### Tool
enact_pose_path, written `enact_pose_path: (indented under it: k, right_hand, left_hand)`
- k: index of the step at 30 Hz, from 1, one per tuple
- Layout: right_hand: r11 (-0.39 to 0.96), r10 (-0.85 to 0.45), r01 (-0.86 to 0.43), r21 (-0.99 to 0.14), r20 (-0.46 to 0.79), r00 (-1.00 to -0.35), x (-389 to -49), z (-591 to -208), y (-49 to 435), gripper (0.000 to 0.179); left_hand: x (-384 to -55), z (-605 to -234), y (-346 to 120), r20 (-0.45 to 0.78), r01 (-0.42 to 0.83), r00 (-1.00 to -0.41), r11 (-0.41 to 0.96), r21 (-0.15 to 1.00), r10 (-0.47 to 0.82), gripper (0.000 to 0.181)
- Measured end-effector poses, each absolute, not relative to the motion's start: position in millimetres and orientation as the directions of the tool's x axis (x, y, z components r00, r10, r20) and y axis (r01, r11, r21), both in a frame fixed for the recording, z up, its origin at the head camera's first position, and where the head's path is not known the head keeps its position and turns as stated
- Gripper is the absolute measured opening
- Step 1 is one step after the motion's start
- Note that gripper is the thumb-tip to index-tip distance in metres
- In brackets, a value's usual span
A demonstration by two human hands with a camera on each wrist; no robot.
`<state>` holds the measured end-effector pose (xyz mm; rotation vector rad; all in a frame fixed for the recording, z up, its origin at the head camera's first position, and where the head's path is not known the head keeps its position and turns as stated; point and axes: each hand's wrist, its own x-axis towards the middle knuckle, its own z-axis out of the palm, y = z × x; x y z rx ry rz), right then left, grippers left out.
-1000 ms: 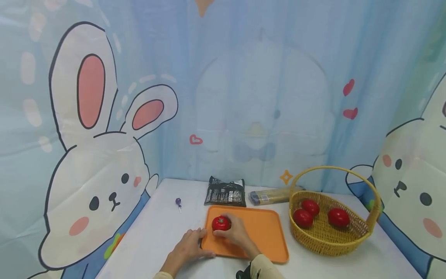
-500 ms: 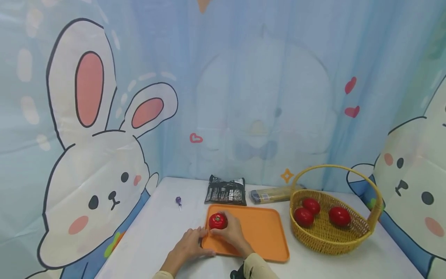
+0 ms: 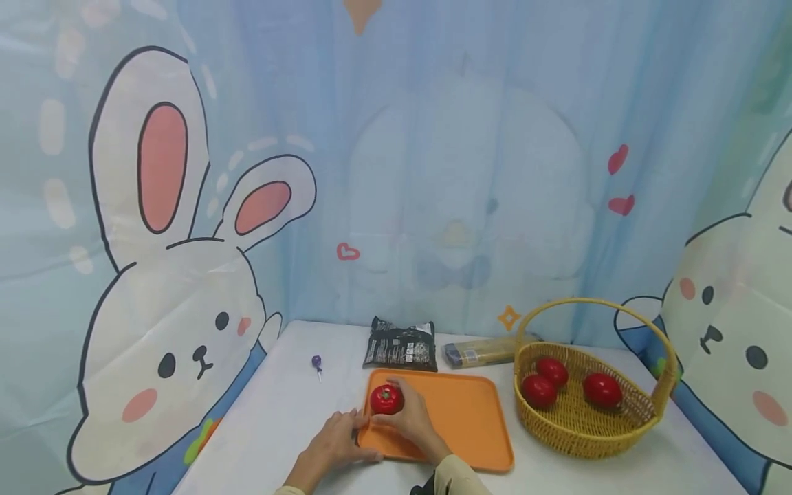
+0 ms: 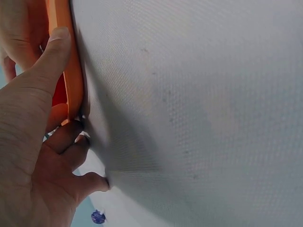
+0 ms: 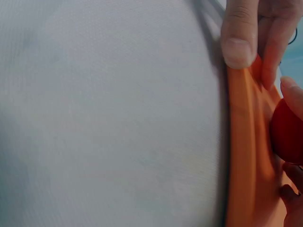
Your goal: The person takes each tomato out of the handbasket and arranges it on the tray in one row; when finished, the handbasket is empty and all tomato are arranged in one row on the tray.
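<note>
Three red fruits [image 3: 601, 390] lie in a wicker basket [image 3: 575, 442], well right of the right hand [image 3: 413, 418], whose fingers curl round a tomato [image 3: 386, 400]. The left hand [image 3: 334, 442], fingers spread, grips a corner of the orange tray [image 3: 467, 416], its rim between thumb and tomato. Beyond the fingers lie a black packet [image 3: 401, 348] and long package [image 3: 485, 351]; leftward, a lollipop [image 3: 317, 360].

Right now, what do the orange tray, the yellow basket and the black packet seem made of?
Orange tray: probably plastic, smooth, given its even colour and rounded, moulded-looking rim.
Yellow basket: woven strands, perhaps wicker or plastic; I can't tell which.
Black packet: likely thin film, judging by its crinkled top edge.
</note>
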<state>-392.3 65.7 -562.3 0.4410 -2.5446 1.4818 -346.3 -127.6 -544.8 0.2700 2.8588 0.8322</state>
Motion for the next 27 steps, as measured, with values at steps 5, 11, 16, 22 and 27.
enact_pose_path:
  k: [5, 11, 16, 22, 27]
  right_hand:
    - [0.433, -0.237, -0.384, -0.815, 0.309, -0.921, -390, -539, 81, 0.079]
    - [0.408, -0.374, -0.600, -0.688, 0.474, -0.798, -384, -465, 133, 0.044]
    - [0.385, -0.522, -0.627, -0.677, 0.400, -0.753, -378, -401, 210, 0.013]
    - [0.369, -0.617, -0.482, -0.794, 0.179, -0.766, -386, -375, 302, 0.018]
    - [0.427, -0.533, -0.304, -0.851, 0.035, -0.846, -400, -402, 357, 0.033]
  left_hand:
    - [-346, -547, -127, -0.072, 0.160, -0.970, 0.833, 0.530, 0.232, 0.078]
    - [-347, -549, -129, -0.045, 0.194, -0.965, 0.821, 0.536, 0.257, 0.078]
    - [-346, -547, -128, -0.035, 0.203, -0.965, 0.821, 0.533, 0.261, 0.077]
    - [-347, -547, -127, -0.040, 0.191, -0.967, 0.826, 0.530, 0.250, 0.077]
    - [-347, -549, -127, -0.052, 0.181, -0.968, 0.825, 0.535, 0.246, 0.078]
